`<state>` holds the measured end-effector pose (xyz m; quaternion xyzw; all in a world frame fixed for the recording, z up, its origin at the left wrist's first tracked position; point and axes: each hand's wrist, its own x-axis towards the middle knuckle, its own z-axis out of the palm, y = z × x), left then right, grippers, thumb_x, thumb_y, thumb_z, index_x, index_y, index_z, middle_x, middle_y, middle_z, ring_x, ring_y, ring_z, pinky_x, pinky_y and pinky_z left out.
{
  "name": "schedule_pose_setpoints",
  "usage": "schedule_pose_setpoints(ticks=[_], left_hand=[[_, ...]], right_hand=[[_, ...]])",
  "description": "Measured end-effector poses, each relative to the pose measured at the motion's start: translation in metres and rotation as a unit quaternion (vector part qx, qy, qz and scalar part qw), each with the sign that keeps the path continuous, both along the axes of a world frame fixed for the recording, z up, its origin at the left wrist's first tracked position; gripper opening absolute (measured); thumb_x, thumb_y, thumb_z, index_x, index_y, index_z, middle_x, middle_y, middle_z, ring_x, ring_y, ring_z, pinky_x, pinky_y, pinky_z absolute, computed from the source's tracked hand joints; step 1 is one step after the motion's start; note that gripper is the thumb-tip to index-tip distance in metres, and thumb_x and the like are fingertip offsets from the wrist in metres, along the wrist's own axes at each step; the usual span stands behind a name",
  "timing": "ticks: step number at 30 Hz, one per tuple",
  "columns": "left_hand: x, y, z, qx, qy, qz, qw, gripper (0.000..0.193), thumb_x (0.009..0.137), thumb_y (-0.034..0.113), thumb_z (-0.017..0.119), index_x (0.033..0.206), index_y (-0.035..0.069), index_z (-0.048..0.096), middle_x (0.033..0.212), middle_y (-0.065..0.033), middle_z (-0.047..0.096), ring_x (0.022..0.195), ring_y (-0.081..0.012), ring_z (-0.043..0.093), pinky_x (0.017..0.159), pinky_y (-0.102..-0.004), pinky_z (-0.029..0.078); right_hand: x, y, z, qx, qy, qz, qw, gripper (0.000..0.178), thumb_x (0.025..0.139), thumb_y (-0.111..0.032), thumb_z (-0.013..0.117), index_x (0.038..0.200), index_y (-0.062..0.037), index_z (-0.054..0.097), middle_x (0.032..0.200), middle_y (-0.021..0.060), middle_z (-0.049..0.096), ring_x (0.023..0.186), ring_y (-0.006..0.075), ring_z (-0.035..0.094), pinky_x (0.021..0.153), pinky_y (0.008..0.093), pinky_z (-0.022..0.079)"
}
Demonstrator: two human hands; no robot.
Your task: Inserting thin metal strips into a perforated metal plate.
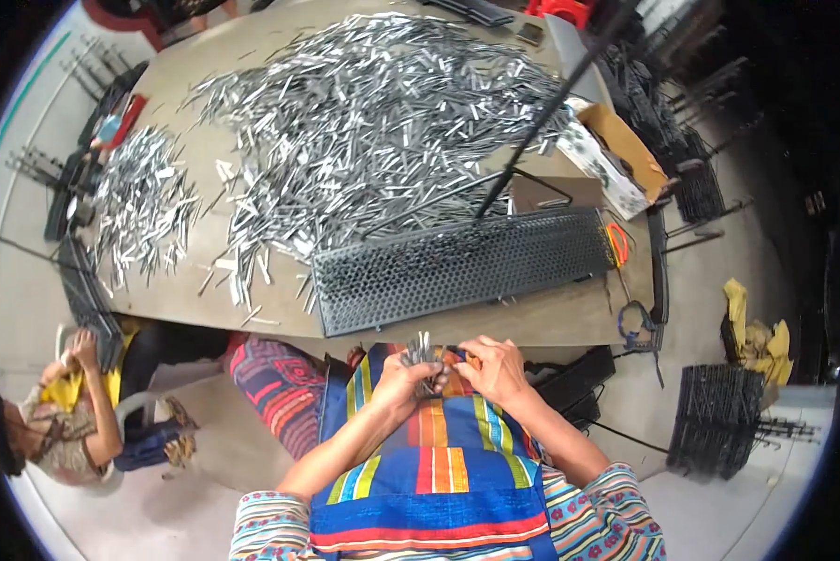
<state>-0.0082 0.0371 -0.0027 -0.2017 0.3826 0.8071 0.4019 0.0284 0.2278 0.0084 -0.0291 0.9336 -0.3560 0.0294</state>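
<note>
A small bundle of thin grey strips [422, 350] sits above the person's lap, just off the near edge of the surface [542, 320], its pale ends pointing up. The left hand [404, 381] is closed around it, thumb across the front. The right hand [497, 369] is right beside it, fingers curled and thumb drawn in toward the bundle; from where I stand I can't tell what, if anything, is pinched between its fingertips. Beneath both hands is a blue apron [429, 510] with bright striped panels.

Just beyond the hands, a long black perforated tray [457, 271] lies at a slight slant on the surface. Behind it spreads a big heap of loose strips [373, 131], grey and silvery, pointing every which way, and a smaller pile [144, 206] lies off to the left. Orange-handled scissors [617, 243] rest by the tray's right end, and an open cardboard box [602, 173] is farther back on that side. A co-worker [74, 425] sits at the left, hands together. Over on the right, yellow cloth [771, 348] hangs above a stack of black racks [715, 421].
</note>
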Motion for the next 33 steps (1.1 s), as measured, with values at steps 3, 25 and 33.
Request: schedule_pose_setpoints(ticks=[3, 25, 33], left_hand=[[0.004, -0.01, -0.008, 0.003, -0.022, 0.023, 0.999, 0.012, 0.079, -0.005, 0.064, 0.09, -0.004, 0.061, 0.08, -0.014, 0.067, 0.063, -0.0203, 0.065, 0.057, -0.0304, 0.055], [-0.019, -0.031, -0.003, -0.066, -0.062, 0.113, 0.989, 0.013, 0.082, 0.0, 0.064, 0.095, -0.002, 0.062, 0.088, -0.0149, 0.069, 0.073, -0.0231, 0.069, 0.059, -0.036, 0.059], [-0.025, -0.031, -0.012, -0.058, -0.052, 0.113, 0.99, 0.012, 0.082, -0.003, 0.062, 0.094, -0.002, 0.061, 0.086, -0.0142, 0.069, 0.07, -0.0229, 0.068, 0.058, -0.0355, 0.059]], right_hand=[[0.006, -0.01, 0.002, 0.182, 0.035, 0.038, 0.982, 0.017, 0.069, -0.021, 0.07, 0.078, -0.0076, 0.063, 0.074, 0.0119, 0.059, 0.073, 0.0282, 0.06, 0.078, 0.0427, 0.039], [-0.069, -0.064, -0.005, -0.414, -0.035, -0.151, 0.897, 0.007, 0.082, 0.002, 0.064, 0.089, 0.001, 0.064, 0.076, 0.001, 0.064, 0.06, 0.0044, 0.053, 0.054, 0.0184, 0.043], [-0.125, -0.074, -0.029, -0.269, 0.142, -0.156, 0.94, 0.007, 0.08, 0.002, 0.067, 0.086, 0.0, 0.065, 0.073, 0.0027, 0.063, 0.058, 0.0055, 0.055, 0.052, 0.0222, 0.043]])
